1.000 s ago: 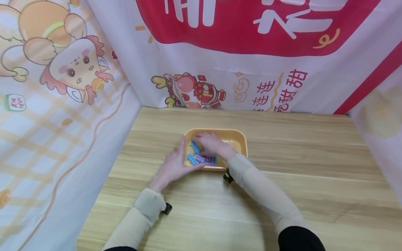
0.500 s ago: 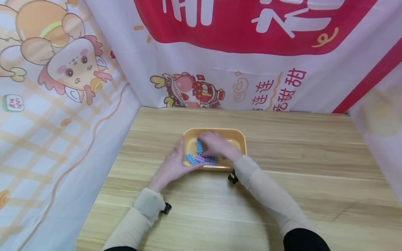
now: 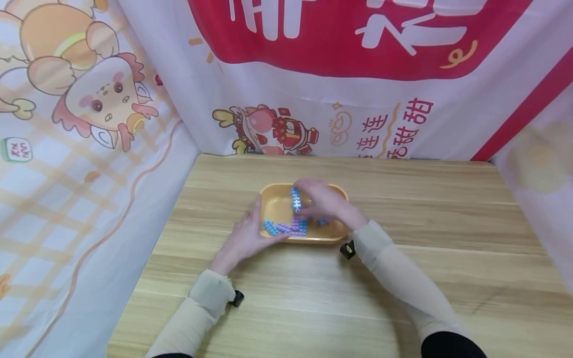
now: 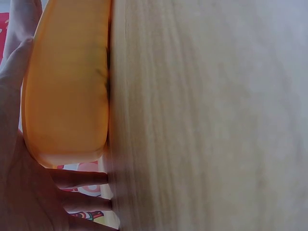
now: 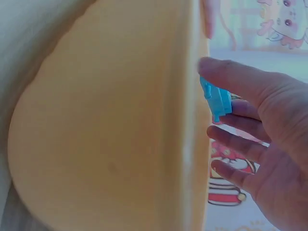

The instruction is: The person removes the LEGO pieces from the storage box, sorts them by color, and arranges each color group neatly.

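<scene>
Here, my right hand [image 3: 320, 199] pinches a light-blue studded block strip [image 3: 296, 198] just left of my palm, over the orange tray [image 3: 276, 201], long axis near-to-far; my left hand [image 3: 247, 233], fingers spread, steadies its near-left corner.

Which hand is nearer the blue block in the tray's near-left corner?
Left hand, resting against the tray beside that blue block; the right hand is farther right, pinching another piece.

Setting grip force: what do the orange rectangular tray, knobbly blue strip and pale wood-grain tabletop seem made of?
Orange tray: likely moulded plastic, semi-gloss; smooth wall, rim highlight.
Blue strip: probably hard plastic, shiny; crisp edges, white glints.
Tabletop: wood or laminate, satin; grain, soft sheen.
</scene>
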Available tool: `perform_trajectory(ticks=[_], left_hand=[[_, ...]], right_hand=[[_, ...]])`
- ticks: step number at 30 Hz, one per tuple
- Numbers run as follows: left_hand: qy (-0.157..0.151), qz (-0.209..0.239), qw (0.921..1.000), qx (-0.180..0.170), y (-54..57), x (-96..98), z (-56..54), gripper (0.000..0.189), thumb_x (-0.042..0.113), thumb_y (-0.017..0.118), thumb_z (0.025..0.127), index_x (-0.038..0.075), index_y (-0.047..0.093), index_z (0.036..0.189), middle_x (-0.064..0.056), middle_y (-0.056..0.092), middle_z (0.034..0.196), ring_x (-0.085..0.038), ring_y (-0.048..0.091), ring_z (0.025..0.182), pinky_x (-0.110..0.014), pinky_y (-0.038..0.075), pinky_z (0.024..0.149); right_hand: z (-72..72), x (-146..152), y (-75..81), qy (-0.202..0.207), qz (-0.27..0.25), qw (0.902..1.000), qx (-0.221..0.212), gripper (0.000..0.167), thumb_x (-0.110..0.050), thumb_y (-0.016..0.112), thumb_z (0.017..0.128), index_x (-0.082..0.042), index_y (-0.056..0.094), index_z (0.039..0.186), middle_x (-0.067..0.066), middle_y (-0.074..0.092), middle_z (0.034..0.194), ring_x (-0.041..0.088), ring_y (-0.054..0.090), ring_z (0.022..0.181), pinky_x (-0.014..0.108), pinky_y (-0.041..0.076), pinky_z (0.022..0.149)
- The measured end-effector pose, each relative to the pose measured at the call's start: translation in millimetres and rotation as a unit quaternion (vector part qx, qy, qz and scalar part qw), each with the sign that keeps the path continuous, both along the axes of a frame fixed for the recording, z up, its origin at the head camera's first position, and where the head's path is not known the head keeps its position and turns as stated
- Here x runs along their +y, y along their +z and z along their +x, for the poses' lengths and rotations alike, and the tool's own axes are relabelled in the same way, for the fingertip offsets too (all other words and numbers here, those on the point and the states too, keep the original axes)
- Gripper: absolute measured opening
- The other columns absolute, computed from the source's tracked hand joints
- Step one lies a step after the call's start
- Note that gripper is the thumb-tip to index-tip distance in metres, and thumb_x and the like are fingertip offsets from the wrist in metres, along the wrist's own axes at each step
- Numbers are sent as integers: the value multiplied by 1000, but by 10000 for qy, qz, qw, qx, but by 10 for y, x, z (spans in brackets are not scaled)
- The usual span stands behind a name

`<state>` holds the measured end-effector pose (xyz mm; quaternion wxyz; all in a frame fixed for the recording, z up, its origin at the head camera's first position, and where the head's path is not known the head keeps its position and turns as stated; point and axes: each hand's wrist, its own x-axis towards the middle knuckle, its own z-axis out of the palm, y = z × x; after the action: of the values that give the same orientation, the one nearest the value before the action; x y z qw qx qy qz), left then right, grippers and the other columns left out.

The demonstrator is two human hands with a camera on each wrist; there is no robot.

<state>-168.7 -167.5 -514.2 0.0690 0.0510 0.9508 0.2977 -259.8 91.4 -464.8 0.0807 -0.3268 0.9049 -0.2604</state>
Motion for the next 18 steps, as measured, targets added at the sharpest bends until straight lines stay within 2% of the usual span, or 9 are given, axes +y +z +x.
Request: perform_trajectory(ticks=[8, 15, 18], left_hand=[[88, -120, 9996, -226, -14, 14, 5, 146, 94, 73, 76, 36, -18, 175, -22, 32, 180, -50, 36, 163, -76, 17, 135], [140, -66, 9996, -233, -9, 18, 1, 145, 88, 77, 79, 36, -17, 175, -22, 31, 180, -50, 35, 164, -77, 16, 135], [137, -92, 9997, -203, -18, 27, 4, 146, 91, 75, 77, 38, -18, 175, -22, 30, 180, -50, 35, 164, -76, 17, 135]], right_hand=[[15, 351, 107, -384, -200, 9990, 150, 81, -18, 92, 89, 2, 52, 157, 23, 61, 158, 42, 59, 147, 59, 46, 129], [-36, 679, 164, -800, -354, 9962, -6, 83, -17, 90, 91, -1, 48, 161, 23, 53, 166, 43, 51, 154, 63, 39, 133], [-31, 822, 163, -1039, -378, 9938, -72, 85, -20, 90, 91, -5, 48, 163, 21, 51, 168, 43, 49, 156, 64, 38, 133]])
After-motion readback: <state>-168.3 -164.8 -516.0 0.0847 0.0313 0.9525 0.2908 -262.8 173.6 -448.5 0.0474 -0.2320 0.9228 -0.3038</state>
